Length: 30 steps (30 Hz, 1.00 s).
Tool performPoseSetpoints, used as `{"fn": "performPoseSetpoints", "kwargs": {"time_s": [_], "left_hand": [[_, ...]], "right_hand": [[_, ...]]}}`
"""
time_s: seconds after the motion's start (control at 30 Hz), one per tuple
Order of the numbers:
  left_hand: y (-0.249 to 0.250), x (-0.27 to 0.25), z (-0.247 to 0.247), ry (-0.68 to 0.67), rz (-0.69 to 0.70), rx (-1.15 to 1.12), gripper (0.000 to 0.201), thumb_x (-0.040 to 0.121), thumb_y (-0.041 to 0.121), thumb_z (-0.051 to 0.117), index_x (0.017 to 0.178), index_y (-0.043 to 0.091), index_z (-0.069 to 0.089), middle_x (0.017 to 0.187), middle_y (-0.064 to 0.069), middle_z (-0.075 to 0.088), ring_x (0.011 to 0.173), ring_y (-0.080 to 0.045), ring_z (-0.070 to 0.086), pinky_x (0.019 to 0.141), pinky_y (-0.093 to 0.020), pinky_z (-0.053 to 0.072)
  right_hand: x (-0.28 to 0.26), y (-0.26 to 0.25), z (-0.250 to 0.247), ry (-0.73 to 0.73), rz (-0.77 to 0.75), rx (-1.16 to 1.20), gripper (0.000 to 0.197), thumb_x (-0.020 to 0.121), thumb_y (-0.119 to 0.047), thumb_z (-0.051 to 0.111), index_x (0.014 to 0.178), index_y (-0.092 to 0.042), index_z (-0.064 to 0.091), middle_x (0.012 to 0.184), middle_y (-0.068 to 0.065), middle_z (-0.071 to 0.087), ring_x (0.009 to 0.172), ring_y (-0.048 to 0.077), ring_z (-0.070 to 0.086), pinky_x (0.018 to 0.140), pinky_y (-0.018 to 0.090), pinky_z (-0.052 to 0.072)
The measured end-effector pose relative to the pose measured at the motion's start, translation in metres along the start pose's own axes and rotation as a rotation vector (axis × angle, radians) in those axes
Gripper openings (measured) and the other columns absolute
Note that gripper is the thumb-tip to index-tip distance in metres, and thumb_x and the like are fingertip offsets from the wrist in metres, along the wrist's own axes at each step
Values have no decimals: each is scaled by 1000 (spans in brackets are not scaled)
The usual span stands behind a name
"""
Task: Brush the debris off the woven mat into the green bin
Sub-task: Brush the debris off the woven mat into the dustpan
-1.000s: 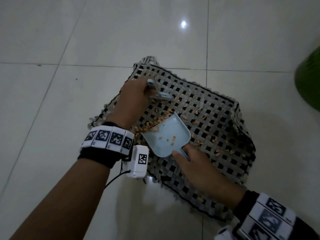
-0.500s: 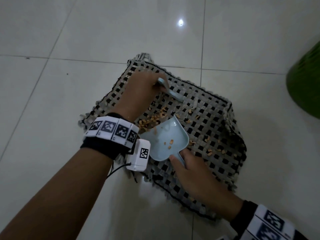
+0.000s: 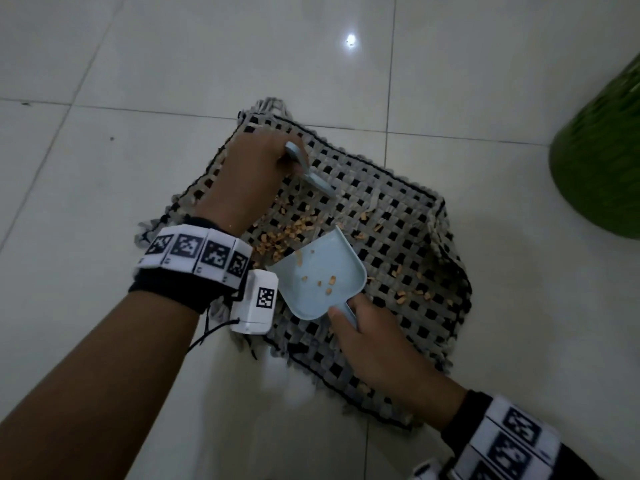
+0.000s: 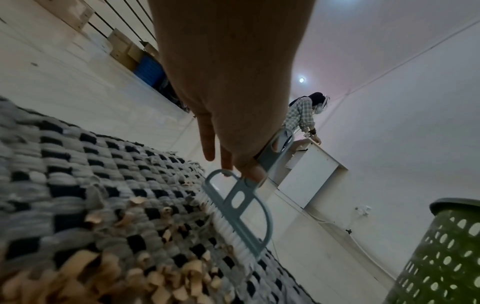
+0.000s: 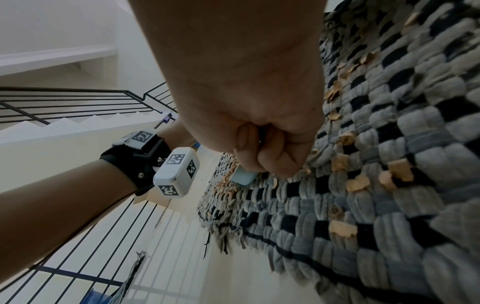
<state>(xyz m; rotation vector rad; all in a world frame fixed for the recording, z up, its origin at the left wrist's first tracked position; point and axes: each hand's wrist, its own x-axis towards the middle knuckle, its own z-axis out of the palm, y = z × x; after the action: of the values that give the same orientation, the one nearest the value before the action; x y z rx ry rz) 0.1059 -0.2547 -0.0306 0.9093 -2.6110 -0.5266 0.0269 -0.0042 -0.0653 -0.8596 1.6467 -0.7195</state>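
A grey and black woven mat [image 3: 388, 216] lies on the tiled floor, with tan debris [image 3: 291, 233] scattered over it. My left hand [image 3: 256, 174] grips a pale blue hand brush [image 3: 311, 174] by its handle, bristles on the mat beyond the debris pile; the left wrist view shows the brush [image 4: 239, 207] and the mat [image 4: 78, 185]. My right hand [image 3: 367, 337] holds the handle of a pale blue dustpan [image 3: 322, 275], its mouth facing the pile, with a few bits inside. The green bin [image 3: 602, 161] stands at the right edge.
In the left wrist view the perforated green bin [image 4: 446, 255] stands past the mat's far side. A person [image 4: 303, 115] leans at a white cabinet [image 4: 309, 176] in the background. Boxes [image 4: 124, 47] line the far wall. A stair railing [image 5: 78, 102] shows in the right wrist view.
My left hand carried the brush away from the dustpan, toward the mat's far side beyond the debris pile. The dustpan has stayed by the pile with a few bits in it.
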Motion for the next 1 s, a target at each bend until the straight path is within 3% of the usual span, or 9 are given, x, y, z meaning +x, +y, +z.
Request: {"fn": "performPoseSetpoints", "kwargs": {"time_s": [0.2,0.33,0.43,0.6,0.7,0.77,0.83,0.9,1.0], "left_hand": [[-11,-21,-22,-86,-63,57,18,87,-3,63,92,7,78,81,-12,74,68,-20,60,67,-26,39],[-12,-23,-19,71,-60,43,14,90,15,66,97,14,79,87,-10,76,75,-23,68,69,-28,50],[-6,-30,-4,81,-97,69,14,93,15,63,98,14,76,83,-9,75,71,-26,66,66,-35,53],[5,-66,4,58,-170,36,13,90,1,58,92,9,69,75,-11,68,59,-23,53,54,-30,38],[13,-84,2,111,-223,22,10,95,8,58,96,8,68,70,-7,65,55,-22,51,50,-34,40],[22,-92,3,160,-231,58,19,102,16,53,90,7,65,56,1,53,44,-14,42,42,-28,28],[37,-98,9,129,-180,105,27,106,21,48,90,10,66,51,11,38,41,-4,30,43,-21,16],[47,-104,16,82,-120,116,29,107,23,47,100,8,70,54,7,48,42,-8,34,45,-20,22],[46,-105,8,147,-161,72,34,106,26,47,93,5,71,55,5,52,40,-6,38,42,-14,21]], "right_hand": [[0,1,0,-1,1,-11,28,106,-32,41,117,-10,53,62,0,44,40,7,29,41,18,29],[2,1,-1,11,20,-46,30,105,-33,41,107,-6,54,63,-2,43,39,7,32,43,19,29],[2,1,-2,17,40,-50,30,105,-34,42,108,-7,54,62,-3,43,39,6,33,41,18,30],[3,0,-7,35,51,-83,32,104,-34,45,95,-6,56,60,-4,45,38,3,35,39,14,30],[5,-1,-14,47,26,-131,31,103,-35,47,98,-7,60,64,2,53,41,3,39,41,15,33],[5,-2,-17,54,12,-159,31,102,-36,49,100,-8,64,72,13,62,49,11,48,47,22,39],[6,-4,-21,73,12,-175,33,101,-36,51,104,-8,67,82,16,69,59,25,58,53,27,44],[8,-6,-25,86,16,-192,34,100,-36,52,105,-7,69,84,14,71,62,24,61,54,25,45],[9,-7,-30,80,18,-203,34,100,-34,53,104,-6,70,84,15,71,60,18,58,54,26,46]]}}
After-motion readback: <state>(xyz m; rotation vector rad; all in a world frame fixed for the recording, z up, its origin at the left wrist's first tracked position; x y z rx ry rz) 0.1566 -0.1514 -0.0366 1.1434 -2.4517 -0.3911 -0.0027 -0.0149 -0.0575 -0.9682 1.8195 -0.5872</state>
